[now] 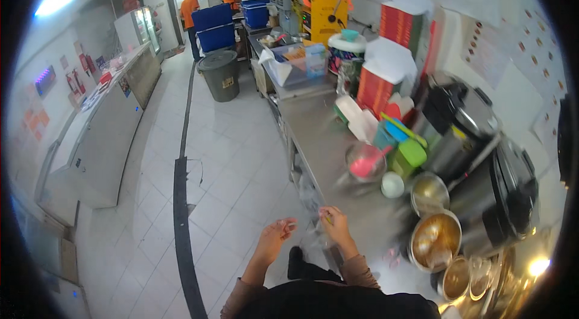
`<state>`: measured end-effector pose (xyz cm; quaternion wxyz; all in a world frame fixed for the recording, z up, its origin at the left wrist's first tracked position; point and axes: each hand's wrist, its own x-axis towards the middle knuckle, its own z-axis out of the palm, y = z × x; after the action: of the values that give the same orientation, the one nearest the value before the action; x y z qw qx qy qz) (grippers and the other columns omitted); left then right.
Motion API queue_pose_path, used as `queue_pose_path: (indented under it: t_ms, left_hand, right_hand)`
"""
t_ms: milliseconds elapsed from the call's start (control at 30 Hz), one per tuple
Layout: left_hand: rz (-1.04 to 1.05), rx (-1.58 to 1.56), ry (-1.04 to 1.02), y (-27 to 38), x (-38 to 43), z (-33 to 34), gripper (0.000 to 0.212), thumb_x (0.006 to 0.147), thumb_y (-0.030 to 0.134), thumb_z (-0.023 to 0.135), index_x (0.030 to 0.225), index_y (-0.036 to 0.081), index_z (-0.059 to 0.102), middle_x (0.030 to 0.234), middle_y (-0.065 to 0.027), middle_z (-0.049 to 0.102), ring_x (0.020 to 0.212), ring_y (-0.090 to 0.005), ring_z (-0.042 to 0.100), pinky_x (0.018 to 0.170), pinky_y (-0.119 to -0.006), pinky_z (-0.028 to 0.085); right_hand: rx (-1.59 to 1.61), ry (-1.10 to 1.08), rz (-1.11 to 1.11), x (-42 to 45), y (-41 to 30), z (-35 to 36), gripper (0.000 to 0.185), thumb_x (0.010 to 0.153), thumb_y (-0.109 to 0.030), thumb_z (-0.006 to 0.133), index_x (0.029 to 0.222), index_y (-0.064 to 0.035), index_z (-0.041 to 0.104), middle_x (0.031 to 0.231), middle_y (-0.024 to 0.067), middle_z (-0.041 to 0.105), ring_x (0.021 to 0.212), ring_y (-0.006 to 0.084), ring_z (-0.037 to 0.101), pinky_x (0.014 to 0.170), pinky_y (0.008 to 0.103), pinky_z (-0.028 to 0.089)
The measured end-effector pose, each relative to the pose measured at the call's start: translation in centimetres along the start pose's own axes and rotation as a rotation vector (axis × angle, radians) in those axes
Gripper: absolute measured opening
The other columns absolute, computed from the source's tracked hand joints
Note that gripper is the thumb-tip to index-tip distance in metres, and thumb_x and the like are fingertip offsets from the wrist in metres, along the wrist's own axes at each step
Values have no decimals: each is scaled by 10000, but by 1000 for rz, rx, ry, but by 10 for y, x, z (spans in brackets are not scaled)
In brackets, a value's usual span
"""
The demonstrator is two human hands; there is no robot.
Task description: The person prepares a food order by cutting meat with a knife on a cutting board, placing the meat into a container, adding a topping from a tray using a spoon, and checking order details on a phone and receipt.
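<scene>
My left hand (276,234) is raised over the tiled floor, fingers curled. A pale spot shows at its fingertips, too blurred to tell whether it is a held thing. My right hand (335,225) hovers by the front edge of the steel counter (312,124), thumb and fingers pinched on a small yellow-green thing. The two hands are apart. Beyond my right hand stand a small white cup (392,184), a clear bowl with a pink scoop (365,166) and a green plastic container (409,156). Metal pots of brown liquid (435,240) are to the right.
Large steel cookers (493,196) line the wall side. Farther along are red boxes (375,88), a clear plastic bin (298,61) and a yellow machine (323,18). A lidded grey barrel (219,77) stands on the floor. Two people in orange shirts (189,9) are at the back.
</scene>
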<state>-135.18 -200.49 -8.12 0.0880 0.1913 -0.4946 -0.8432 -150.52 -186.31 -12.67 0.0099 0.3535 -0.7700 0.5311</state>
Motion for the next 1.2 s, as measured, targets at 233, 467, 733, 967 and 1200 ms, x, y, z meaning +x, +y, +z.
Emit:
queue_pose_path:
  t_ms: [233,467,733,967,1200]
  left_hand:
    - [75,83,207,89,158,-110,203,834,163,490,1023,92,483,1035,-55,540,914,-174,528,744,-266,390]
    - [-33,-110,543,133,333,-268,268,835,204,468,1076,90,436,1055,-71,530,939,-210,516,763,-308,379]
    - [189,262,463,275,574,-332,216,821,234,514,978,85,507,965,-37,551,842,-141,520,688,-252,370]
    - [449,481,46,391,732,-293,247,826,241,497,975,45,514,950,-46,550,840,-129,511,720,-259,372]
    - [632,771,-309,422,836,-207,113,821,89,513,857,4,577,832,-81,584,776,-145,530,727,-249,395]
  right_hand:
    - [54,213,-95,278,13,85,84,704,-60,613,752,5,593,678,97,573,620,167,547,571,251,421]
    - [-118,357,-332,602,99,130,73,720,-34,562,779,-15,599,735,104,576,619,204,542,575,282,430]
    - [-918,-172,-148,817,185,206,170,649,-89,602,812,-110,644,994,94,511,1004,281,439,812,387,372]
    - [-879,-231,-182,849,206,192,244,700,-158,550,944,-163,560,1002,79,469,952,275,412,773,413,344]
    - [-1198,101,-86,869,290,142,177,732,-121,494,884,-66,566,916,72,496,935,260,432,738,398,360]
